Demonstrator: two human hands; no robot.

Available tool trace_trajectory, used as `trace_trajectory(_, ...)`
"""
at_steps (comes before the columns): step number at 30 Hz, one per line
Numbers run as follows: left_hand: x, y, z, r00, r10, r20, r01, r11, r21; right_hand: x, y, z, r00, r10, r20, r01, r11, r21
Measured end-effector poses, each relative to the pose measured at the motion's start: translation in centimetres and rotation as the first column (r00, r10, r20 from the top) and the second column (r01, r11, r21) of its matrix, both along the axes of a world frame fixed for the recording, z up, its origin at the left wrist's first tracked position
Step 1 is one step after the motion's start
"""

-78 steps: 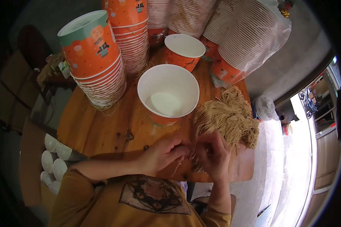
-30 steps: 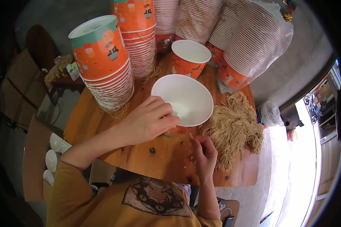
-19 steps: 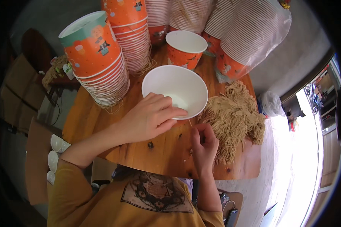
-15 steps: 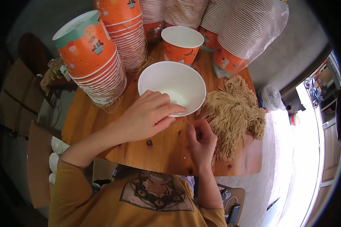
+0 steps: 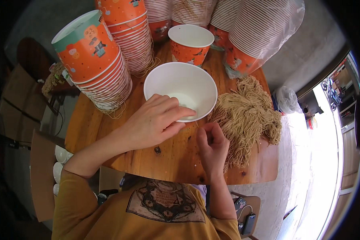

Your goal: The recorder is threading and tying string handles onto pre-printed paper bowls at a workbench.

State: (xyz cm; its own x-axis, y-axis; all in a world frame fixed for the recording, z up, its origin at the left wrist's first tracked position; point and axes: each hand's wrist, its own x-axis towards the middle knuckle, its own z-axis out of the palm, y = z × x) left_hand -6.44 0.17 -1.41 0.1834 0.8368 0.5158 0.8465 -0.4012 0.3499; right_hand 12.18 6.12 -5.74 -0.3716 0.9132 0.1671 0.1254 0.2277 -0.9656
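A wide paper bowl (image 5: 176, 80), white inside, stands tilted toward me on the wooden table. My left hand (image 5: 156, 120) grips its near rim, fingers inside the wall and thumb outside. Just right of the rim, my right hand (image 5: 213, 146) is closed in a pinch on a thin tan string (image 5: 197, 124) that runs up to the bowl's near edge. Beside that hand lies a loose heap of tan strings (image 5: 250, 120). Behind the bowl is an orange printed paper bucket (image 5: 191, 44), its mouth up. My left hand hides part of the near wall.
At the left rise stacks of orange cups (image 5: 88, 52) with strings hanging from them. More stacked cups (image 5: 260, 32), wrapped in clear plastic, line the back. A carton with white cups (image 5: 60, 172) sits below the table's left edge. A stool (image 5: 250, 212) holds a phone and cable.
Both hands keep nearly the same place and grip. The view has shifted slightly, and the bowl appears a little higher and tilted slightly differently.
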Motion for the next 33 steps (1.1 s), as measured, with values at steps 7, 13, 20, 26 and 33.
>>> trace_trajectory(7, 0.1, -0.1, 0.8, 1.000, -0.016, 0.008, 0.017, 0.996, -0.085, -0.4, 0.6, -0.4, 1.000, 0.012, -0.021, -0.012, 1.000, 0.018)
trace_trajectory(13, -0.2, 2.3, 2.4, 0.992, -0.062, 0.113, 0.102, 0.910, -0.401, -0.6, 1.0, -0.5, 1.000, 0.018, 0.003, -0.018, 1.000, 0.024)
trace_trajectory(20, -0.9, 3.9, 2.7, 0.967, -0.173, 0.187, 0.250, 0.783, -0.570, -0.8, 0.9, -0.5, 1.000, 0.006, 0.028, -0.009, 0.993, 0.118)
trace_trajectory(26, -0.5, 3.0, 1.0, 0.991, -0.132, -0.009, 0.127, 0.967, -0.220, -0.4, 0.7, -0.1, 0.999, -0.047, 0.003, 0.044, 0.964, 0.262)
trace_trajectory(33, 1.5, 1.9, 1.6, 0.985, -0.170, -0.038, 0.173, 0.981, 0.089, -0.1, 1.3, 1.5, 0.996, 0.014, 0.083, -0.037, 0.955, 0.295)
